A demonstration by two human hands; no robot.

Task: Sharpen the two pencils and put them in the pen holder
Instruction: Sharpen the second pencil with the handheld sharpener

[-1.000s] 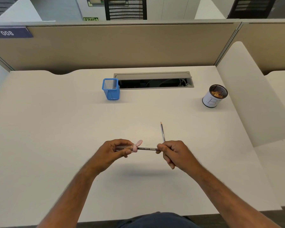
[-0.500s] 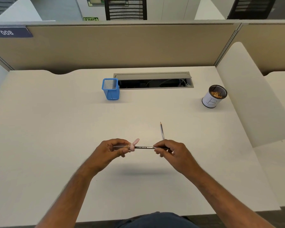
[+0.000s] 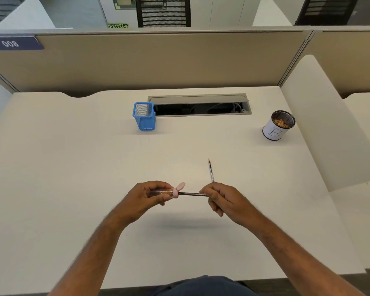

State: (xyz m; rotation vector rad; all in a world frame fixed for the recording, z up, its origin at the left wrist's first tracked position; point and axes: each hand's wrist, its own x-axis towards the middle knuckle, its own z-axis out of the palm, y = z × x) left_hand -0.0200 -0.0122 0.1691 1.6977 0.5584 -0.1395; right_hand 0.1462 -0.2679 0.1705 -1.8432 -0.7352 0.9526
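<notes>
While the left hand (image 3: 146,196) grips the pink sharpener (image 3: 175,192) and the right hand (image 3: 224,199) pinches the pencil (image 3: 192,194) stuck in it, the second pencil (image 3: 210,170) lies just past the right hand, and the blue pen holder (image 3: 144,116), far beyond both hands, looks empty, so most work seems left.

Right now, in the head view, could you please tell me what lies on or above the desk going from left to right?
Blue holder → left hand → pink sharpener → held pencil → right hand → white cup of shavings.
</notes>
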